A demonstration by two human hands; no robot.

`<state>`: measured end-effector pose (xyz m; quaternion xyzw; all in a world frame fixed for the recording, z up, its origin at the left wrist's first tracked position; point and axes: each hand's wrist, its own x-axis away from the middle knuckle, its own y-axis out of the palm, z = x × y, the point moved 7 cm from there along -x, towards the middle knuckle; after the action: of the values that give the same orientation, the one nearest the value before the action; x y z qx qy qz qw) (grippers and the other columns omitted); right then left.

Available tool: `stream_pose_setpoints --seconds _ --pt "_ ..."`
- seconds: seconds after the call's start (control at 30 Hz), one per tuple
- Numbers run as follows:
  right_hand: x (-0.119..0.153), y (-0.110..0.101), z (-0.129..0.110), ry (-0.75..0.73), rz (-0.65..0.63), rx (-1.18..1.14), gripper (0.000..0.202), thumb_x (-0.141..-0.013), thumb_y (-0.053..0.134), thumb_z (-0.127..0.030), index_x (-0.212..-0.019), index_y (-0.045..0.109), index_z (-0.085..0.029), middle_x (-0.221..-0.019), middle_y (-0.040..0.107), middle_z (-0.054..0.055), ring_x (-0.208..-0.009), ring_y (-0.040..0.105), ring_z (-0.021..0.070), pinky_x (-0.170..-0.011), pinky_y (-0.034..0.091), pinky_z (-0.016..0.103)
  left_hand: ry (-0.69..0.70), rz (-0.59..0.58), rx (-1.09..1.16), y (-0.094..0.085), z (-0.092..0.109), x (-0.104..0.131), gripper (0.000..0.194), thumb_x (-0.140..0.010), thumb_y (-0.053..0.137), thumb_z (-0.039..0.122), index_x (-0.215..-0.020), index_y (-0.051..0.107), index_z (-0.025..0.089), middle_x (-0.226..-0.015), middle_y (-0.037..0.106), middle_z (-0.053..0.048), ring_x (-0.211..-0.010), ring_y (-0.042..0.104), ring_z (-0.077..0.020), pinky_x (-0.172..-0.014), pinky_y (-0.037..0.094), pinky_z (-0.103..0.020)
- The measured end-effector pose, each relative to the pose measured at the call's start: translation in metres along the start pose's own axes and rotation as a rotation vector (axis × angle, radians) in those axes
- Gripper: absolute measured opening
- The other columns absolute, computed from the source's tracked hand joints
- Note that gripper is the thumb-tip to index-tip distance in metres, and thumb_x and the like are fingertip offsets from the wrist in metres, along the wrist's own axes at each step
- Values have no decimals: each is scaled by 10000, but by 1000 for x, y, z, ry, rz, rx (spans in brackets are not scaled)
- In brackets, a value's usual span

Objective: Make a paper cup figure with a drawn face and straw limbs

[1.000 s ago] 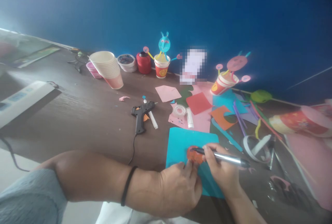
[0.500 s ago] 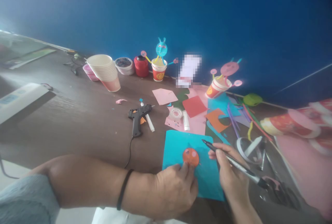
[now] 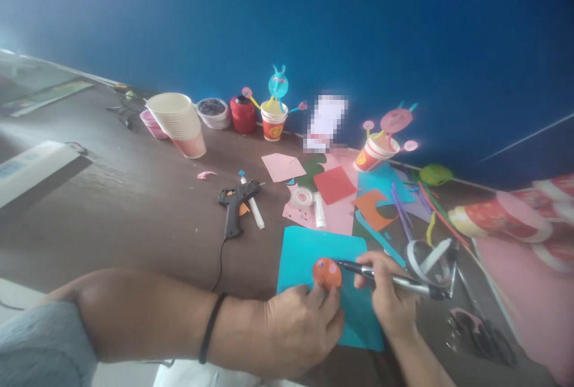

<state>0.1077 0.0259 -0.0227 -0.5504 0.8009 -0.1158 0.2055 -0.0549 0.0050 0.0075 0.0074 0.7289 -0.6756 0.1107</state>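
My left hand (image 3: 301, 326) is closed, its fingertips at the lower edge of a small orange paper circle (image 3: 326, 272) that bears two small pinkish spots. Beneath the circle lies a bright blue sheet of paper (image 3: 296, 246). In my right hand (image 3: 393, 298) is a black and silver marker pen (image 3: 415, 285), gripped between thumb and fingers. Its dark tip points left and reaches the circle's upper right edge; whether it touches the paper I cannot tell.
A black glue gun (image 3: 233, 210) lies left of the sheet beside a white stick (image 3: 255, 207). Behind are stacked paper cups (image 3: 179, 124) and two decorated cup figures (image 3: 274, 121). Paper scraps (image 3: 335, 185) and a tape roll (image 3: 302, 196) lie ahead; scissors (image 3: 482, 333) at right.
My right hand has brought the marker pen left and down, so its tip has come to the orange circle's edge. My left hand stays at the circle.
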Motion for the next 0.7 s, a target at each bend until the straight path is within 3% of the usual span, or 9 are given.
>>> stream_pose_setpoints --seconds 0.13,0.3,0.5,0.7 --pt "-3 1 -9 69 4 31 219 -872 532 -392 -793 619 -207 -617 612 -20 -549 599 142 -569 471 259 -29 -31 53 2 -3 -2 276 -864 451 238 -1074 560 95 -1303 479 -237 -1056 548 -297 -580 448 -292" --pt "-3 4 -11 54 -17 56 285 -885 498 -405 -708 605 -209 -530 559 -35 -524 566 132 -544 432 240 -60 -60 86 3 -5 -4 280 -840 495 261 -1067 551 108 -1340 441 -238 -1141 492 -317 -604 463 -294" --pt "-3 4 -6 119 -18 53 307 -892 473 -428 -730 606 -204 -479 540 -40 -481 556 132 -527 438 241 -85 -67 96 7 -5 -4 296 -838 491 256 -1097 541 121 -1308 475 -226 -1024 545 -280 -552 435 -286" --pt "-6 9 -18 29 -74 102 309 -870 503 -395 -636 555 -200 -484 535 -30 -472 555 133 -482 428 231 -112 -64 99 11 -3 -4 379 -814 527 253 -1176 519 138 -1302 489 -195 -1021 540 -279 -528 408 -279"
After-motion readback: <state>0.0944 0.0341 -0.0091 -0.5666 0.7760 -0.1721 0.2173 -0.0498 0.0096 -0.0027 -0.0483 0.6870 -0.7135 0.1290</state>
